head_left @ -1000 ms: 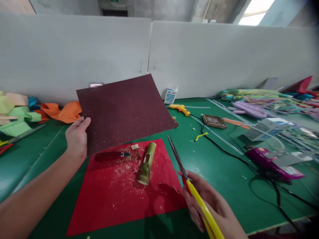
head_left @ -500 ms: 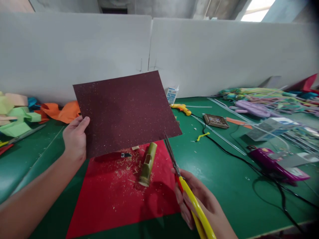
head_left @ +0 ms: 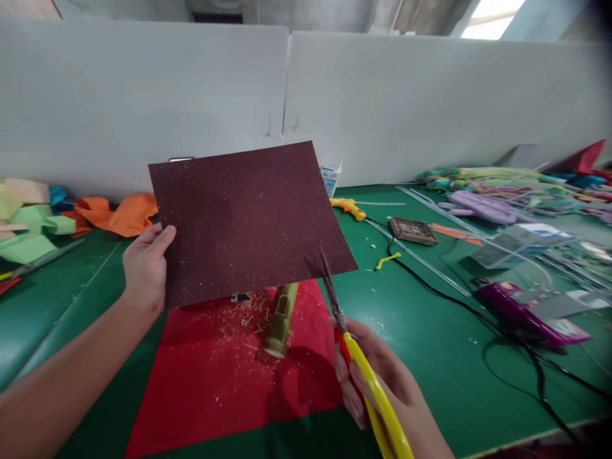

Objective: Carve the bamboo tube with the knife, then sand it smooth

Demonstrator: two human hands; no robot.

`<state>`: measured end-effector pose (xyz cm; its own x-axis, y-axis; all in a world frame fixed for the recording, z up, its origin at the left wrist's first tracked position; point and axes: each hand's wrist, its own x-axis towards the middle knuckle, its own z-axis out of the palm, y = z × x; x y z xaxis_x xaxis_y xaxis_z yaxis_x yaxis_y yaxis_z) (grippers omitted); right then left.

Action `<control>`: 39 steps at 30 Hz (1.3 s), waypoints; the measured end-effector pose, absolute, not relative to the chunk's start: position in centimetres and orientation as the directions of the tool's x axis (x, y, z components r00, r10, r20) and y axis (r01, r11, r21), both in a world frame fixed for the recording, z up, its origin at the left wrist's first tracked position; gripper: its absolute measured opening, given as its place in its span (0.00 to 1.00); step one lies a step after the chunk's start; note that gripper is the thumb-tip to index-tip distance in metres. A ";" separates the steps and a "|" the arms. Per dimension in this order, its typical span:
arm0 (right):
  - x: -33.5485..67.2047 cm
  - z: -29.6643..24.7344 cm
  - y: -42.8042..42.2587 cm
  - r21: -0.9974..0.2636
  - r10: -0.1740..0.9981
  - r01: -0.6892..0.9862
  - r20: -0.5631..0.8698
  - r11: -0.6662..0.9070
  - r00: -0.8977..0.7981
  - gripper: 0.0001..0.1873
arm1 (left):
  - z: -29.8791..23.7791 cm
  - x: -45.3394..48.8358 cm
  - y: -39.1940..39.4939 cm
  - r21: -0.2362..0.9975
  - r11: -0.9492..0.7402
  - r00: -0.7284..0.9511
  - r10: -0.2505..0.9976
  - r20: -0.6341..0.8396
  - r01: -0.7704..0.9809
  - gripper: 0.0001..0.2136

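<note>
My left hand (head_left: 145,268) grips the left edge of a dark maroon speckled sheet (head_left: 248,220) and holds it up over the table. My right hand (head_left: 382,389) is closed on yellow-handled scissors (head_left: 356,363), whose blades reach the sheet's lower right edge. Under the sheet lies a red paper sheet (head_left: 229,382) strewn with shavings. A green bamboo piece (head_left: 281,319) rests on it. A knife's blade tip (head_left: 240,297) peeks out below the maroon sheet; the rest of the knife is hidden.
The green table (head_left: 430,319) carries a yellow glue gun (head_left: 349,208), a purple glue gun (head_left: 526,315) with black cords, a small brown tray (head_left: 412,231) and craft clutter at the right. Folded coloured papers (head_left: 52,220) lie at the left. White partition boards (head_left: 382,102) stand behind.
My left hand has swung the maroon sheet rightward and nearer over the knife. The scissors have moved left and up until their blades meet the sheet's lower right edge.
</note>
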<state>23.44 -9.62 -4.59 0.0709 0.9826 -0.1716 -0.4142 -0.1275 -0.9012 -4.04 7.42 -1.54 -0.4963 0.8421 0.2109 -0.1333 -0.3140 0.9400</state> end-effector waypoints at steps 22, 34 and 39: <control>24.6 -3.6 -9.2 -0.978 0.991 -0.177 -0.123 -0.111 0.058 0.29 | -1.2 -3.8 7.1 0.945 -0.291 -0.469 0.862 0.192 -0.149 0.12; 24.4 -3.2 -8.9 -0.983 0.993 -0.149 -0.101 -0.108 -0.056 0.44 | -0.9 -3.5 6.9 0.940 -0.310 -0.468 0.858 0.214 -0.139 0.12; 24.5 -3.2 -8.6 -0.984 0.994 -0.141 -0.099 -0.105 -0.052 0.43 | -0.9 -3.6 6.9 0.932 -0.336 -0.468 0.851 0.238 -0.137 0.11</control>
